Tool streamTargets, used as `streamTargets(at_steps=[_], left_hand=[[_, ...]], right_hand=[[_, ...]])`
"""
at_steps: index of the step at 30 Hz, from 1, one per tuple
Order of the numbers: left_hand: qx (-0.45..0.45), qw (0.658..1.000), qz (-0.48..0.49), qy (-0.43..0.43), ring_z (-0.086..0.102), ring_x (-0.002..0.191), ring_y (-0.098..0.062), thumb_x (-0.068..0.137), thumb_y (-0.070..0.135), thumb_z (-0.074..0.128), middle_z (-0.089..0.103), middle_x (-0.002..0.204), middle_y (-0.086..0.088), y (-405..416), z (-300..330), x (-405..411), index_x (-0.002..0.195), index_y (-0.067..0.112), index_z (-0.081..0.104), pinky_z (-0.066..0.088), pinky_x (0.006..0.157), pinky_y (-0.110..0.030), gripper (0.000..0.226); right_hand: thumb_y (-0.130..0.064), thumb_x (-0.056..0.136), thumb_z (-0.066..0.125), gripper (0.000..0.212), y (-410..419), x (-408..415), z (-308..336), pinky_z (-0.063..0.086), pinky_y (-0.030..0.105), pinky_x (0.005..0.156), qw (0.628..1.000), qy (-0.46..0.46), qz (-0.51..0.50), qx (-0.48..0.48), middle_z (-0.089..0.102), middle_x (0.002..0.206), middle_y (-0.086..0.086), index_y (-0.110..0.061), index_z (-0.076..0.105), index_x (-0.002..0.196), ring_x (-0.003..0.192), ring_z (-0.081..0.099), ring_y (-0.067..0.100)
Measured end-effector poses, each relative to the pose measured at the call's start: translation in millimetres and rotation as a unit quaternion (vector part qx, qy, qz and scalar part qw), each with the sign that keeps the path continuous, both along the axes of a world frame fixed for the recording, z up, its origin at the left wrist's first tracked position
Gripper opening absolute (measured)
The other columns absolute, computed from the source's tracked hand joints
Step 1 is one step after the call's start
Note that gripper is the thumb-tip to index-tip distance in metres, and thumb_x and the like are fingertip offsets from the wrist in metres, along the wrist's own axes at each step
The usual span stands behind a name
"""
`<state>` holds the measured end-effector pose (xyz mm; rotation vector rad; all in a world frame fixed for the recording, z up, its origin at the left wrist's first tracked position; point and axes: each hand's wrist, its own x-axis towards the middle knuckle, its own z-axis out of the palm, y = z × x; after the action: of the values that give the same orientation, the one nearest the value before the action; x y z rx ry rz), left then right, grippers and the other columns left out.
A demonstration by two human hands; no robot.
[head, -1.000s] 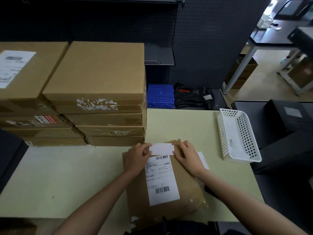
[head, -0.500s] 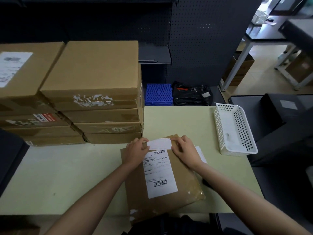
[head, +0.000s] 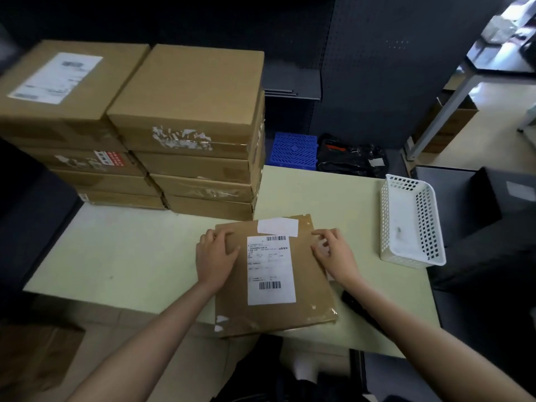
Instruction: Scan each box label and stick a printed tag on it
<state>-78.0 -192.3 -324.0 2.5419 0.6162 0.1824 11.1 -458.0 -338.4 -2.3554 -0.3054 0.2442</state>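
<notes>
Stacked cartons (head: 185,126) occupy the far left of the pale green table (head: 130,256) in two columns, four high; the top left carton carries a white label. Dark pegboard panels (head: 377,68) stand behind the table, with a blue crate (head: 295,150) on the floor below them. White perforated basket (head: 412,221) sits near the right edge; its contents cannot be made out. Flat box (head: 275,285) lies at the near edge, overhanging slightly, bearing a shipping label (head: 271,271) with barcodes. Small white tag (head: 278,226) is stuck just above that label. Left hand (head: 216,256) rests flat on the box's left edge, fingers together. Right hand (head: 333,253) rests on the right edge, fingers loosely curled. Half a second ago both hands pressed the tag's ends; they have since moved apart to the box's sides.
</notes>
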Motion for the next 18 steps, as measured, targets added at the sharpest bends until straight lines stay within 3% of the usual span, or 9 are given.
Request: streamTargets(at_steps=[2, 8, 12, 18], left_hand=[[-0.009, 0.999, 0.038, 0.005, 0.047, 0.109, -0.026, 0.084, 0.027, 0.065, 0.052, 0.112, -0.007, -2.9, -0.8, -13.3, 0.122, 0.02, 0.056, 0.036, 0.094, -0.036, 0.039], [-0.14, 0.98, 0.136, 0.025, 0.051, 0.112, -0.028, 0.091, 0.03, 0.057, 0.053, 0.12, -0.01, -9.9, -11.7, -52.9, 0.129, 0.015, 0.05, 0.043, 0.092, -0.04, 0.042], [-0.228, 0.96, 0.155, 0.039, 0.054, 0.114, -0.028, 0.097, 0.038, 0.045, 0.056, 0.127, -0.01, -19.9, -22.6, -72.0, 0.134, 0.017, 0.048, 0.043, 0.092, -0.037, 0.043], [-0.284, 0.943, 0.173, 0.0, 0.056, 0.104, -0.023, 0.098, 0.032, 0.045, 0.059, 0.122, -0.008, -32.5, -16.8, -92.2, 0.135, 0.016, 0.048, 0.042, 0.087, -0.032, 0.04]], right_hand=[[-0.035, 0.092, 0.057, 0.032, -7.9, -5.7, -2.5, 0.048, 0.034, 0.088, 1.0, 0.008, -0.007, -0.012, 0.05, 0.111, -0.006, -0.022, 0.057, 0.122, 0.098, 0.055, 0.014], [-0.038, 0.097, 0.049, 0.031, -20.9, -26.2, -7.1, 0.05, 0.033, 0.083, 0.996, 0.084, -0.022, 0.009, 0.058, 0.106, -0.006, -0.019, 0.054, 0.122, 0.084, 0.06, 0.009], [-0.039, 0.099, 0.043, 0.027, -25.1, -37.5, -11.6, 0.049, 0.036, 0.089, 0.989, 0.136, -0.027, 0.042, 0.066, 0.107, -0.006, -0.026, 0.056, 0.118, 0.093, 0.063, 0.011], [-0.039, 0.098, 0.043, 0.024, -27.5, -48.9, -4.8, 0.047, 0.031, 0.08, 0.987, 0.146, -0.03, 0.063, 0.066, 0.106, -0.01, -0.033, 0.058, 0.116, 0.094, 0.063, 0.011]])
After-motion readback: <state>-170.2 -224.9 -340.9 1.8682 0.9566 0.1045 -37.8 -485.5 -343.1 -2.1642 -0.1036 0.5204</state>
